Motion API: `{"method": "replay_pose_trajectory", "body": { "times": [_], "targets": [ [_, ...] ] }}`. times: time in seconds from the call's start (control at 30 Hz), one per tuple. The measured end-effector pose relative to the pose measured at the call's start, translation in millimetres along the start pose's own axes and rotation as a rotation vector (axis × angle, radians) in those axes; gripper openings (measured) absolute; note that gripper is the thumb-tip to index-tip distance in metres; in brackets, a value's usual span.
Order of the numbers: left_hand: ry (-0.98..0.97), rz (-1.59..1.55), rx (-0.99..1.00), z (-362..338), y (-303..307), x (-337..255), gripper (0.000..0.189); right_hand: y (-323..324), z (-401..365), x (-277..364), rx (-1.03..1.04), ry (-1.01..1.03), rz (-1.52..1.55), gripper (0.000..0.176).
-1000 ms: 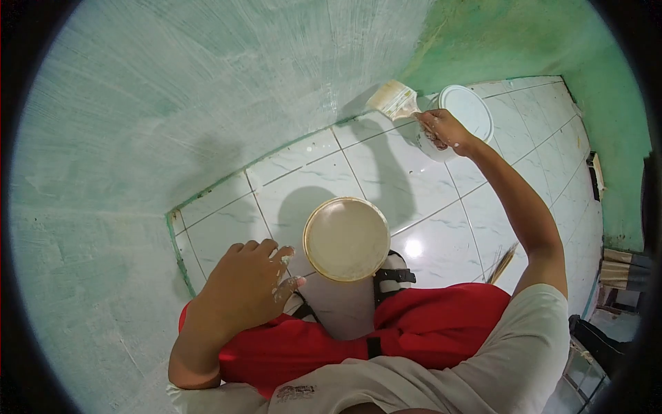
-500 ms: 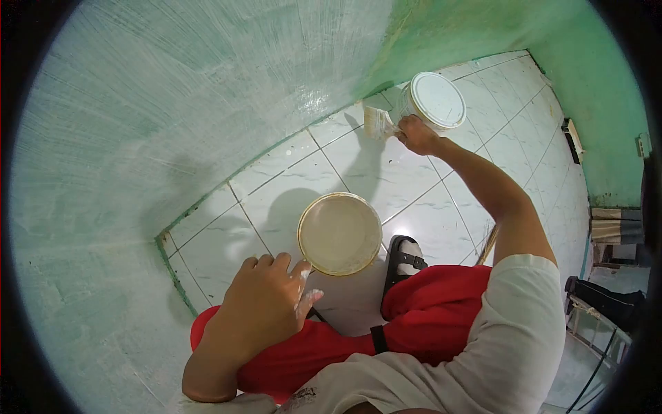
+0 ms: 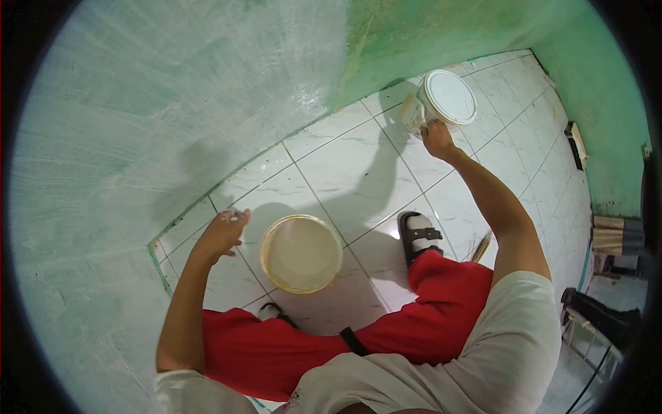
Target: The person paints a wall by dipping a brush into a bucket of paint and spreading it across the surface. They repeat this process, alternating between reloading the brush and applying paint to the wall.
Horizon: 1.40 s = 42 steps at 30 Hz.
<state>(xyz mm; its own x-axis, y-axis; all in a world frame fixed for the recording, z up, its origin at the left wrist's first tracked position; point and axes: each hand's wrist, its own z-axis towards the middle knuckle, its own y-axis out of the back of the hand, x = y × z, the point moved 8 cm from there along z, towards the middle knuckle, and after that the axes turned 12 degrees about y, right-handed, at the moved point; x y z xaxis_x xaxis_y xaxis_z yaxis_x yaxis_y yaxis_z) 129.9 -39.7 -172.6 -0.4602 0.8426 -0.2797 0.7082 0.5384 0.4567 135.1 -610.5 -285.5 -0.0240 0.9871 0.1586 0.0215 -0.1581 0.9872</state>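
My right hand is closed round the handle of a wide paintbrush, held out at arm's length. Its pale, paint-coated bristles overlap the side of a white lidded bucket by the wall. On the left, my left hand hovers near the base of the wall, empty, fingers loosely bent and apart, with white paint on them. Between my feet and the wall stands an open bucket with a yellowish rim and whitish paint inside.
Streaky white paint covers the left part of the green wall. White tiles make up the floor. A bundle of thin sticks lies by my sandalled foot. Farther right is a rack with dark cloth.
My right hand and the brush have moved right, up against the lidded bucket. My left hand has swung left, away from the open bucket. The view and my legs have shifted.
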Motion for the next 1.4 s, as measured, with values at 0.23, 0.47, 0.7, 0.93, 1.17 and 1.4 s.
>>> {"method": "replay_pose_trajectory", "body": {
  "times": [0.23,0.47,0.7,0.93,1.17,1.4],
  "targets": [
    [0.436,-0.821,0.796,15.8,-138.1,69.5,0.077,13.8,-18.3,-85.7,-0.098,0.037,-0.033,0.026],
    [0.269,-1.191,0.683,19.1,-158.9,62.8,0.074,8.2,2.5,-136.7,-0.186,-0.140,-0.016,0.029],
    [0.353,-1.399,0.721,24.6,-184.1,27.4,0.088,11.5,-5.1,-165.7,-0.235,-0.143,-0.019,0.029],
    [0.227,-1.412,0.718,36.0,-198.3,-66.9,0.096,15.6,-21.3,-210.8,-0.336,-0.153,-0.043,0.026],
    [0.171,-1.378,0.630,53.9,-212.8,-116.9,0.098,20.7,-30.4,-267.6,-0.383,-0.275,-0.057,0.024],
    [0.373,-1.267,0.469,42.7,-206.5,-147.9,0.087,45.0,-43.7,-239.8,-0.468,-0.106,-0.304,0.022]
  ]
}}
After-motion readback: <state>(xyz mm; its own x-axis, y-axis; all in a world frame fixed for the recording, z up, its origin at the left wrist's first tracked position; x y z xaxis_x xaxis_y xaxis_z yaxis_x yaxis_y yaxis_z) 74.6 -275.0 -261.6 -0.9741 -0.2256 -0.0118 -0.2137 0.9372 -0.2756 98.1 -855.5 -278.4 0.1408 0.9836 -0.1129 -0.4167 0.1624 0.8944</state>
